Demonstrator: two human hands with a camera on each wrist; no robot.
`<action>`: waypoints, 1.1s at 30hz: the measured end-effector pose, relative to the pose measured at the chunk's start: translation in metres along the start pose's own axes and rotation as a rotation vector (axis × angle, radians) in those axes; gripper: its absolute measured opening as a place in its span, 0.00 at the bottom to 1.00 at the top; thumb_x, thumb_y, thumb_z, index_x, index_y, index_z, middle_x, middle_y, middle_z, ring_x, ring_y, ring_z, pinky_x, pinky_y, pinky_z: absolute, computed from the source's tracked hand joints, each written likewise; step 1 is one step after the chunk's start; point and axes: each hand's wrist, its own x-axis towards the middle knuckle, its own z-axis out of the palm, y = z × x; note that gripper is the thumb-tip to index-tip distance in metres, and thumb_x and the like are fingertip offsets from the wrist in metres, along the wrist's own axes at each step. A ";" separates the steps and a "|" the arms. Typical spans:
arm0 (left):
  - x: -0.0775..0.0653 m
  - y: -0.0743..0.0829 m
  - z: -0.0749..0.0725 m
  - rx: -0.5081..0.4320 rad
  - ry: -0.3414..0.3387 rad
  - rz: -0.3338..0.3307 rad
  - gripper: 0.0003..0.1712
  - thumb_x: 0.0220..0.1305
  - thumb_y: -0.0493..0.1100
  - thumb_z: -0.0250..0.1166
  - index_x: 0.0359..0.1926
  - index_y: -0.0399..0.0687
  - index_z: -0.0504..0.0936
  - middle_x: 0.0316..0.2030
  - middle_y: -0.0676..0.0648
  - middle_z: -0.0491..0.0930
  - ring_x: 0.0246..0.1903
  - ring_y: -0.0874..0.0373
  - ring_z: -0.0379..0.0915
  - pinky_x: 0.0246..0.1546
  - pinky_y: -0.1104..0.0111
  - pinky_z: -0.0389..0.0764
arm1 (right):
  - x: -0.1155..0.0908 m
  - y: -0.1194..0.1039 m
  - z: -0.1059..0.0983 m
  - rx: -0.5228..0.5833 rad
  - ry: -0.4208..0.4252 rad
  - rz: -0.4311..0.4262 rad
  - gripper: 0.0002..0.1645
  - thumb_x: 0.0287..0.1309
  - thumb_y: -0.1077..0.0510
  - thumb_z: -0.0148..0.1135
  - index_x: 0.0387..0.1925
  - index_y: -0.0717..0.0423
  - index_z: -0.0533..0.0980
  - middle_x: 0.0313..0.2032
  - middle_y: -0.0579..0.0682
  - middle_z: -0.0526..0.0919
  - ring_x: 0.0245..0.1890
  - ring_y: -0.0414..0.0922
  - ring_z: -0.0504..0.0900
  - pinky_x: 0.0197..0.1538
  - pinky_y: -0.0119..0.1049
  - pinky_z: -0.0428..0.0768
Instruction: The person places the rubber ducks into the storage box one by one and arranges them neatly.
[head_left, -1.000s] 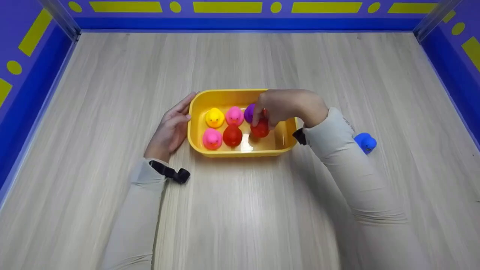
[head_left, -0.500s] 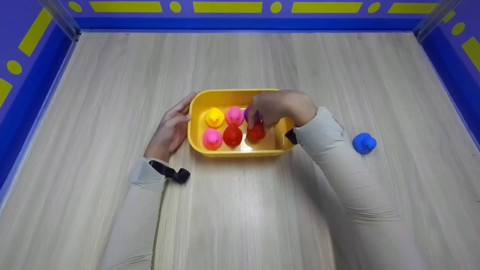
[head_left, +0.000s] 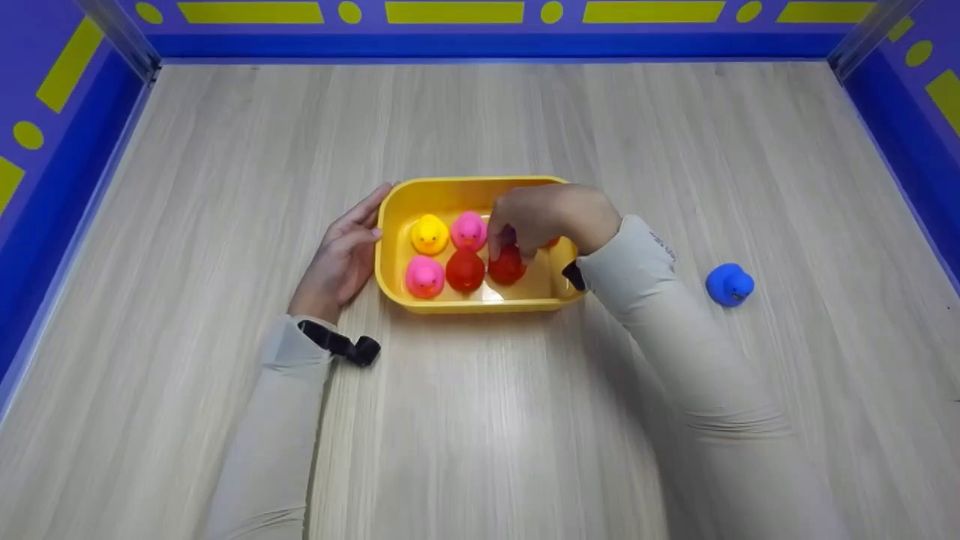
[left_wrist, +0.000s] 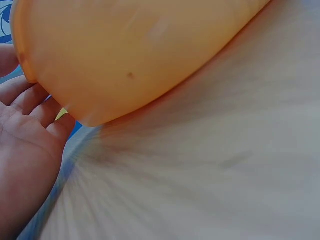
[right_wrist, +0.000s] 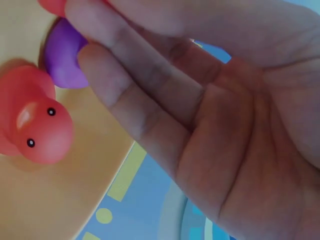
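In the head view, a yellow tub (head_left: 480, 306) holds several rubber ducks. My left hand (head_left: 335, 259) rests its thumb and extended fingers against the tub's left side; the left wrist view has them touching the tub's wall (left_wrist: 130, 75). My right hand (head_left: 551, 217) reaches inside and pinches a red rubber duck (head_left: 507, 265), right of another red duck (head_left: 465, 271). A purple duck (right_wrist: 65, 55) and a further red duck (right_wrist: 40, 117) show beside the fingers in the right wrist view. From the head view the hand hides the purple one.
At the tub's left stand a yellow duck (head_left: 429, 235) and a pink duck (head_left: 424, 277), with another pink duck (head_left: 469, 231) behind. A blue duck (head_left: 729, 285) sits on the wooden table (head_left: 480, 420), right of the tub. Blue-purple panels (head_left: 480, 45) border the table.
My right hand has moved left and slightly toward me, bringing the pinched red duck closer to the other red duck. The purple duck became covered. My left hand stays put.
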 end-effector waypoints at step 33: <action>0.000 0.000 0.001 -0.004 0.007 0.012 0.36 0.61 0.24 0.42 0.72 0.33 0.52 0.74 0.39 0.52 0.73 0.51 0.49 0.74 0.63 0.53 | -0.001 0.003 0.000 0.055 -0.016 0.032 0.25 0.53 0.68 0.65 0.48 0.39 0.81 0.46 0.48 0.76 0.40 0.47 0.72 0.44 0.37 0.79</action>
